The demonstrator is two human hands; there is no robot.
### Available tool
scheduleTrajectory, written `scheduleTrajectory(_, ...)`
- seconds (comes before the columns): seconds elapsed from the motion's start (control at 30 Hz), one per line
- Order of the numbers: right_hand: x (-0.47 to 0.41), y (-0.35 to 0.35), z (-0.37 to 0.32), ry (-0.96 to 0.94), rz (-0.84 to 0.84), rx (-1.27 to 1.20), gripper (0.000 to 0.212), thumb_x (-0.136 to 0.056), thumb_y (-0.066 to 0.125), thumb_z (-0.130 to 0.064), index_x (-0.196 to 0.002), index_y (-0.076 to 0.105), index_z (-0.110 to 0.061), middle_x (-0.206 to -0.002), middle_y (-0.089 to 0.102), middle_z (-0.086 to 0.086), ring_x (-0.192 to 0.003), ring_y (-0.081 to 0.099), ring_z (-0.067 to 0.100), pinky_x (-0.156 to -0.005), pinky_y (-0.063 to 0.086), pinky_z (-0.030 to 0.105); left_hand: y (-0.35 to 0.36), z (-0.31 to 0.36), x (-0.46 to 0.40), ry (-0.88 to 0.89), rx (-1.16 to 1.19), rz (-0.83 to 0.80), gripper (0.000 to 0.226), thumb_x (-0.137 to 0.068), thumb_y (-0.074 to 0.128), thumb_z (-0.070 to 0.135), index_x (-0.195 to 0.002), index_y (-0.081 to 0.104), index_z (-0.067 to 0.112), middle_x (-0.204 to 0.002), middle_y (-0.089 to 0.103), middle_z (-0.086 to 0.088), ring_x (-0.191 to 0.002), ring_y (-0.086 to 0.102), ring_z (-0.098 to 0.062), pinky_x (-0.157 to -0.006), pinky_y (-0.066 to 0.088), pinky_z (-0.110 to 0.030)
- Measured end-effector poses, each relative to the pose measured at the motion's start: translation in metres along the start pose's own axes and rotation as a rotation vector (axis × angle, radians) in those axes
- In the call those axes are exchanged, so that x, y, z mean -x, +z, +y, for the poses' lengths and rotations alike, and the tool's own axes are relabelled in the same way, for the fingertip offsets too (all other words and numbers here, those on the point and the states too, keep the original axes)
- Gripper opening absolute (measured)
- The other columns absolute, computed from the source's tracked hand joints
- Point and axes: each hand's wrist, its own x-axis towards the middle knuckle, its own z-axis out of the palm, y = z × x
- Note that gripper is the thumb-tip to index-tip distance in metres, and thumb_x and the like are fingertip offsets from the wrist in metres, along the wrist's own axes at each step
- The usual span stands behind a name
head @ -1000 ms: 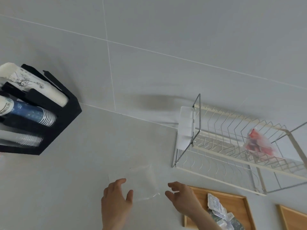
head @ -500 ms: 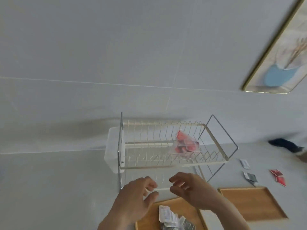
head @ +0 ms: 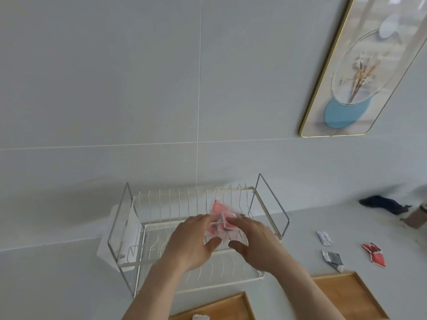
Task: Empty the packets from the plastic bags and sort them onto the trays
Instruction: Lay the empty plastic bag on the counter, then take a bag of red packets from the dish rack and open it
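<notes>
A clear plastic bag of red packets (head: 221,218) sits on the upper tier of a white wire dish rack (head: 198,229). My left hand (head: 191,241) and my right hand (head: 254,241) both reach into the rack and close their fingers around the bag from either side. Two wooden trays lie in front of the rack: the left tray (head: 221,307) holds white packets at its lower edge, and the right tray (head: 349,294) shows bare wood. Loose packets lie on the counter to the right: a white one (head: 324,237), a grey one (head: 333,259) and red ones (head: 375,254).
The grey tiled wall rises behind the rack, with a gold-framed picture (head: 367,65) at the upper right. A dark cloth (head: 383,204) and a brownish container (head: 417,218) sit at the far right of the counter.
The view has swung right from the cup holder and the empty clear bag to the rack. Both hands have moved up into the rack and closed on the bag of red packets.
</notes>
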Motion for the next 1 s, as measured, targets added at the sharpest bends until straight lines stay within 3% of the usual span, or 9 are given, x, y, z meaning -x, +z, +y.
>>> scheduleTrajectory(0.1,-0.002,0.012,0.008,-0.027,0.038,0.032,0.039,-0.095,0.063,-0.035,-0.134,0.061,-0.033,-0.133,0.066,-0.014,-0.123,0.059,0.016,-0.101,0.047,0.032,0.009,-0.002,0.0,-0.021,-0.041,-0.031,0.035,-0.094,0.056,0.046,-0.128,0.057,0.041,-0.131,0.063,0.02,-0.124,0.056,-0.008,-0.101,0.046,-0.033)
scheduleTrajectory(0.23,-0.005,0.016,0.017,-0.035,0.11,-0.028,0.03,-0.09,0.071,-0.032,-0.12,0.072,-0.033,-0.12,0.071,-0.017,-0.111,0.065,0.014,-0.093,0.052,0.032,0.011,-0.001,0.0,-0.029,-0.065,0.025,0.025,-0.095,0.059,0.039,-0.119,0.063,0.04,-0.121,0.069,0.022,-0.115,0.06,-0.004,-0.095,0.049,-0.029)
scheduleTrajectory(0.37,-0.011,0.012,0.024,-0.056,0.228,-0.12,0.02,-0.086,0.074,-0.017,-0.099,0.078,-0.031,-0.096,0.074,-0.014,-0.088,0.07,0.012,-0.079,0.057,0.036,0.011,0.005,0.001,-0.045,-0.022,0.11,0.018,-0.094,0.061,0.03,-0.109,0.067,0.039,-0.108,0.073,0.023,-0.103,0.066,0.001,-0.089,0.055,-0.029)
scheduleTrajectory(0.53,-0.013,0.002,0.021,-0.153,0.29,-0.097,0.025,-0.092,0.061,-0.009,-0.104,0.076,-0.026,-0.094,0.066,-0.008,-0.079,0.067,0.016,-0.069,0.056,0.039,0.002,0.018,0.002,0.003,-0.016,0.245,0.014,-0.096,0.059,0.029,-0.103,0.068,0.038,-0.099,0.072,0.021,-0.094,0.066,-0.003,-0.081,0.054,-0.026)
scheduleTrajectory(0.67,-0.006,-0.031,0.004,-0.219,0.518,-0.196,0.022,-0.092,0.061,-0.001,-0.096,0.073,-0.019,-0.091,0.061,-0.007,-0.075,0.062,0.01,-0.065,0.054,0.033,-0.029,0.043,0.003,0.098,0.018,0.398,0.01,-0.093,0.06,0.029,-0.097,0.065,0.038,-0.091,0.069,0.022,-0.087,0.062,-0.001,-0.078,0.052,-0.024)
scheduleTrajectory(0.83,0.024,-0.091,-0.031,-0.198,0.708,-0.494,0.024,-0.092,0.063,0.007,-0.095,0.072,-0.015,-0.089,0.068,-0.004,-0.084,0.07,0.01,-0.076,0.054,0.021,-0.08,0.087,0.014,0.219,0.264,0.498,0.007,-0.09,0.067,0.027,-0.093,0.07,0.032,-0.088,0.073,0.021,-0.089,0.068,0.001,-0.082,0.056,-0.027)
scheduleTrajectory(1.0,0.063,-0.123,-0.045,-0.082,0.689,-0.97,0.019,-0.089,0.068,0.006,-0.095,0.068,-0.012,-0.08,0.07,0.011,-0.069,0.075,0.021,-0.067,0.055,0.016,-0.096,0.114,0.034,0.271,0.501,0.351,0.011,-0.091,0.068,0.027,-0.097,0.075,0.031,-0.089,0.075,0.019,-0.089,0.07,-0.001,-0.082,0.056,-0.022)
